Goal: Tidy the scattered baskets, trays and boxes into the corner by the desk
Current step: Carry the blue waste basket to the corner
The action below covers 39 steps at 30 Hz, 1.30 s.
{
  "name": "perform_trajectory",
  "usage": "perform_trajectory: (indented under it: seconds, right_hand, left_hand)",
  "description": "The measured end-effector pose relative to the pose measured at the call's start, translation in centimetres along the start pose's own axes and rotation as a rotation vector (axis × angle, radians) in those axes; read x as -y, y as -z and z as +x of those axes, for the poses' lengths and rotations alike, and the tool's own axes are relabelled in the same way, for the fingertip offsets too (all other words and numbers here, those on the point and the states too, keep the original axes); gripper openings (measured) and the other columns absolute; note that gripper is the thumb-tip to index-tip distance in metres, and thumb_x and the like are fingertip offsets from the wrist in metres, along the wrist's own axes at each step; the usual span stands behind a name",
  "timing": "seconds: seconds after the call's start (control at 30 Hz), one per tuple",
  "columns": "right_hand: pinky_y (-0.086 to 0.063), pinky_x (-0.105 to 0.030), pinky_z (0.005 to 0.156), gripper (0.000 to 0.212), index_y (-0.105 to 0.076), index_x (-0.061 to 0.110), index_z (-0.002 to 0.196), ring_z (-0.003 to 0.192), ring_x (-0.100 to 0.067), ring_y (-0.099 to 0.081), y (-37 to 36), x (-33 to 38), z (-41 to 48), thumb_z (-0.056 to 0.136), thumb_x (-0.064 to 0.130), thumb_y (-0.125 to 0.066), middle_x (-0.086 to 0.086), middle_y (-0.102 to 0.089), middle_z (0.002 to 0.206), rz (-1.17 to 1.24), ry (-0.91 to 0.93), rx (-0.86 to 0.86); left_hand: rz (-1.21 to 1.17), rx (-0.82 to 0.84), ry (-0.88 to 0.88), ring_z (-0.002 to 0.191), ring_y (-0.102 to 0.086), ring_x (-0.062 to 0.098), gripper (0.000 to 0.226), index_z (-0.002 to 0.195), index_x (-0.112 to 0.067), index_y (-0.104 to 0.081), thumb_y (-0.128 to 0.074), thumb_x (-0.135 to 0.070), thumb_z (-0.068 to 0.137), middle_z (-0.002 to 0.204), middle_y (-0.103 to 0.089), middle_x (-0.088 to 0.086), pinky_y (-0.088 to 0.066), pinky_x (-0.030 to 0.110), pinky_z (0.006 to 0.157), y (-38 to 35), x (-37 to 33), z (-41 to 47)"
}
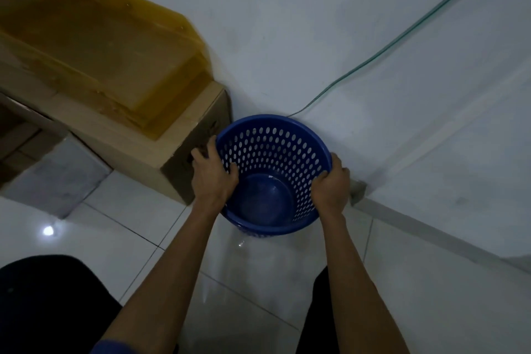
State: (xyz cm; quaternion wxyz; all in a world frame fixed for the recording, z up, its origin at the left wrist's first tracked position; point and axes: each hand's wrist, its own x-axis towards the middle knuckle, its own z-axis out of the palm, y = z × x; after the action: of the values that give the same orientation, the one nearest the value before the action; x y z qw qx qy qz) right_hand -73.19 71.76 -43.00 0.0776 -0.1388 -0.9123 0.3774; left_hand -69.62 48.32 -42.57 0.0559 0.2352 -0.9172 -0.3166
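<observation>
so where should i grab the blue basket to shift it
Grip the rim of the blue basket from above, at opposite sides, as the left hand and right hand do: it stands upright, mouth open, and the cardboard box crowds its left side.

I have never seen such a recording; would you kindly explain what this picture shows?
No machine here: a person wears a camera on the head, looking down at their own bare arms. The left hand and right hand each grip the rim of an empty blue perforated basket, low in the room's corner above the white tiled floor. Beside it stands a cardboard box with a yellowish translucent tray on top. A green cable runs along the wall.
</observation>
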Motion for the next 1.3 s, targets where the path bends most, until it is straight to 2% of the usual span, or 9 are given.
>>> perform_trajectory:
  seconds: [0.13,0.23,0.37,0.8,0.9,1.0,1.1,1.2,1.3]
  right_hand:
    - [-0.030,-0.054,0.112,0.072,-0.017,0.023,0.160,0.140,-0.038,-0.028,1.4,0.0,-2.7,0.099,0.037,-0.054,-0.017,-0.021,0.159,-0.126,-0.034,-0.079]
    - [-0.027,-0.055,0.117,0.079,-0.013,0.024,0.160,0.146,-0.035,-0.022,0.8,-0.6,-7.4,0.097,0.046,-0.055,-0.015,-0.010,0.165,-0.133,0.116,0.018]
    - [-0.024,-0.046,0.117,0.082,-0.013,0.022,0.160,0.151,-0.034,-0.013,-1.3,-0.6,-8.1,0.096,0.042,-0.059,-0.011,0.008,0.167,-0.011,0.120,0.098]
    - [-0.017,-0.033,0.111,0.076,-0.028,0.017,0.156,0.150,-0.033,-0.010,-4.4,3.4,-4.9,0.091,0.028,-0.068,-0.015,0.008,0.165,0.054,0.183,0.170]
    - [-0.015,-0.047,0.121,0.086,-0.019,0.021,0.159,0.152,-0.033,-0.004,-4.1,3.3,-4.4,0.090,0.043,-0.067,-0.017,0.012,0.165,0.025,0.192,0.252]
    - [-0.001,-0.061,0.120,0.106,0.004,0.033,0.159,0.153,-0.032,0.009,-0.9,4.6,-3.6,0.084,0.063,-0.065,-0.011,0.018,0.165,-0.172,0.071,0.438]
    - [-0.003,-0.062,0.120,0.099,-0.005,0.029,0.160,0.153,-0.031,-0.002,5.4,7.9,-4.6,0.087,0.054,-0.067,-0.012,-0.002,0.167,-0.163,-0.070,0.408]
    - [-0.017,-0.061,0.119,0.080,-0.023,0.023,0.156,0.148,-0.029,-0.023,13.2,12.4,-8.0,0.091,0.044,-0.064,-0.012,-0.025,0.161,-0.093,-0.131,0.320]
    - [-0.010,-0.056,0.122,0.067,-0.032,0.023,0.152,0.149,-0.026,-0.021,22.3,17.8,-13.3,0.093,0.036,-0.062,-0.008,-0.033,0.157,-0.117,-0.164,0.272]
  left_hand:
    - [0.084,-0.073,-0.068,0.148,-0.012,0.040,0.094,0.158,-0.029,-0.010,-0.066,-0.046,0.085,0.164,-0.007,0.016,-0.019,0.060,0.115,0.6,-1.3,-3.0]
    - [0.168,-0.018,-0.232,0.153,-0.004,0.037,0.084,0.159,-0.028,-0.017,-0.058,-0.049,0.088,0.166,-0.006,0.016,-0.012,0.056,0.120,-0.4,-0.9,-6.9]
    - [0.190,0.030,-0.197,0.154,0.000,0.034,0.079,0.158,-0.020,-0.024,-0.043,-0.054,0.090,0.166,-0.007,0.020,0.003,0.045,0.124,-1.3,0.1,-7.0]
    - [0.282,0.015,-0.170,0.147,-0.026,0.035,0.066,0.134,-0.019,-0.060,-0.034,-0.059,0.088,0.150,-0.044,0.021,-0.002,0.048,0.124,0.5,1.8,-1.7]
    - [0.238,0.092,-0.170,0.150,-0.020,0.034,0.073,0.142,-0.019,-0.052,-0.036,-0.065,0.087,0.156,-0.036,0.020,0.005,0.044,0.122,1.5,1.5,-1.6]
    - [0.179,0.126,-0.190,0.146,-0.030,0.032,0.067,0.141,-0.017,-0.052,-0.043,-0.061,0.091,0.153,-0.042,0.016,-0.017,0.050,0.122,5.5,0.4,-2.0]
    - [0.119,0.086,-0.267,0.118,-0.056,0.029,0.044,0.127,-0.017,-0.062,-0.053,-0.045,0.094,0.126,-0.063,0.009,-0.050,0.048,0.096,11.9,-2.0,-2.9]
    - [0.116,0.158,-0.320,0.102,-0.062,0.028,0.031,0.118,-0.016,-0.066,-0.062,-0.032,0.092,0.113,-0.068,0.008,-0.055,0.042,0.078,19.1,-5.9,-4.6]
    - [0.145,0.268,-0.334,0.104,-0.062,0.029,0.033,0.122,-0.016,-0.065,-0.063,-0.030,0.093,0.116,-0.066,0.009,-0.053,0.040,0.078,27.1,-11.5,-7.3]
